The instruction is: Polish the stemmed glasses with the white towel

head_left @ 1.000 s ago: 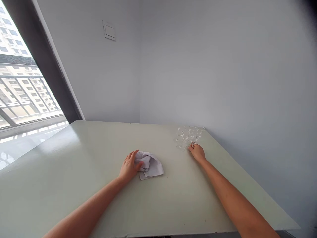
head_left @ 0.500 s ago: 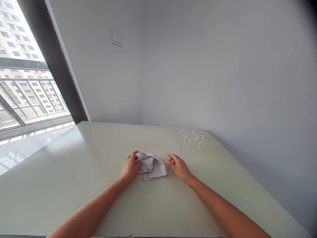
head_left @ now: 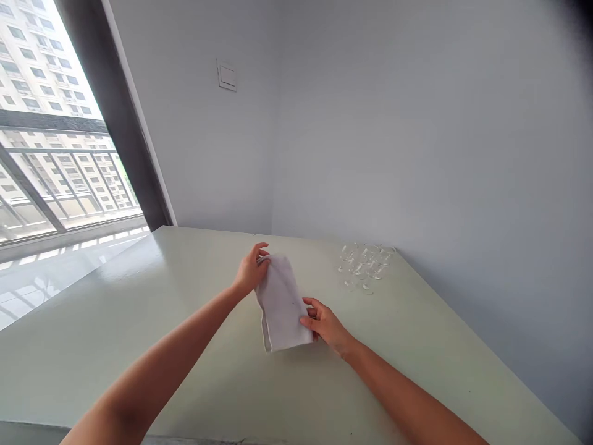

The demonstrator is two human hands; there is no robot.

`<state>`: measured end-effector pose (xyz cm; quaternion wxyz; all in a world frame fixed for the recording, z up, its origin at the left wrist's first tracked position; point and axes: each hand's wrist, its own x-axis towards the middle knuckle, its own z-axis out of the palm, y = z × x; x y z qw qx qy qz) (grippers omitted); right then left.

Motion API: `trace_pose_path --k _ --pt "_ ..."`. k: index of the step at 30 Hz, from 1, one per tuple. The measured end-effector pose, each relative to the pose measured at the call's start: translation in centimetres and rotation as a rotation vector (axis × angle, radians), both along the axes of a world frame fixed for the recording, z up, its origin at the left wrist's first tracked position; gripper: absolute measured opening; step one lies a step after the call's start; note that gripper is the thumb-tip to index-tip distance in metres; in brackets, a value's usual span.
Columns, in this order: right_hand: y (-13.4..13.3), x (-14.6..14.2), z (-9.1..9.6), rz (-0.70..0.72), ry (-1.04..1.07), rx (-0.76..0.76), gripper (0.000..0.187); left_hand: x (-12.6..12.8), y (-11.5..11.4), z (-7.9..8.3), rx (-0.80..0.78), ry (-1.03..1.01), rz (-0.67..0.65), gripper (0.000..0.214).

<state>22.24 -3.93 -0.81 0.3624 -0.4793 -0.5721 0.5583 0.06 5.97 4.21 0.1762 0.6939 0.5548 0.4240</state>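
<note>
A small white cloth [head_left: 281, 303] hangs stretched out above the pale green table [head_left: 139, 321]. My left hand [head_left: 250, 271] pinches its top corner, raised over the tabletop. My right hand [head_left: 324, 324] grips the cloth's lower right edge with thumb and fingers. Both hands are closed on the fabric. A cluster of several small clear glasses [head_left: 365, 264] stands at the far right of the table, apart from both hands.
The table sits in a corner against grey walls, with a light switch [head_left: 227, 76] on the left wall. A tall window with a dark frame [head_left: 115, 117] is at the left. The table's right edge runs close to the right wall.
My right hand left the glasses and came over to the cloth. Both hands took hold of the crumpled cloth, lifted it off the table and spread it out.
</note>
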Motion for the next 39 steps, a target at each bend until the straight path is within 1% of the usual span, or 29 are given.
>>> trace_pose_path --k 2,3,5,7,9,10,11,13,15,18,21,24,26,28,30,32,35,39 --pt "0.4 0.8 -1.0 -0.150 -0.075 0.047 0.043 0.9 1.0 0.2 0.053 0.168 0.057 0.050" --pt "0.6 1.3 -1.4 -0.234 -0.102 0.067 0.042 1.4 1.0 -0.1 0.077 0.258 0.093 0.052" --pt "1.1 2.3 -2.0 -0.358 -0.114 0.066 0.038 2.6 0.3 -1.6 0.079 0.412 0.119 0.053" --pt "1.4 3.1 -2.2 -0.401 -0.077 0.022 0.035 3.7 -1.4 -4.0 -0.015 0.518 0.041 0.054" --pt "1.6 3.3 -2.1 -0.406 -0.042 -0.012 0.032 4.6 -3.1 -6.5 -0.149 0.591 -0.065 0.062" --pt "1.6 3.3 -2.1 -0.403 -0.033 -0.017 0.031 5.0 -3.7 -7.5 -0.181 0.608 -0.099 0.065" --pt "1.6 3.1 -2.0 -0.398 -0.030 -0.016 0.030 5.4 -4.1 -8.4 -0.200 0.617 -0.137 0.068" --pt "1.5 2.8 -1.9 -0.376 -0.037 -0.011 0.029 6.0 -3.9 -9.3 -0.190 0.612 -0.225 0.072" --pt "1.4 2.6 -2.0 -0.349 -0.052 -0.004 0.028 6.4 -2.5 -9.5 -0.157 0.604 -0.338 0.074" --pt "1.4 2.8 -2.1 -0.313 -0.085 -0.008 0.028 7.2 0.8 -9.5 -0.118 0.627 -0.443 0.074" --pt "1.5 3.1 -2.3 -0.282 -0.103 -0.016 0.027 7.8 4.5 -9.5 -0.128 0.704 -0.448 0.076" --pt "1.4 3.3 -2.4 -0.249 -0.124 -0.016 0.025 7.7 7.9 -9.7 -0.163 0.779 -0.391 0.076" --pt "1.3 3.3 -2.4 -0.224 -0.135 -0.012 0.023 6.7 10.0 -9.8 -0.186 0.800 -0.339 0.076" --pt "1.2 3.2 -2.3 -0.202 -0.147 -0.014 0.021 5.0 11.9 -9.8 -0.209 0.804 -0.279 0.076" --pt "1.2 3.3 -2.2 -0.187 -0.159 -0.026 0.019 2.6 13.6 -9.7 -0.237 0.811 -0.205 0.077" --pt "1.1 3.3 -2.1 -0.179 -0.163 -0.038 0.019 -0.3 14.9 -9.6 -0.267 0.818 -0.123 0.077" --pt "1.0 3.4 -2.0 -0.171 -0.167 -0.046 0.019 -5.2 16.0 -9.3 -0.313 0.823 0.005 0.076" --pt "1.0 3.5 -2.2 -0.157 -0.190 -0.054 0.020 -12.1 15.8 -8.8 -0.375 0.820 0.172 0.075"
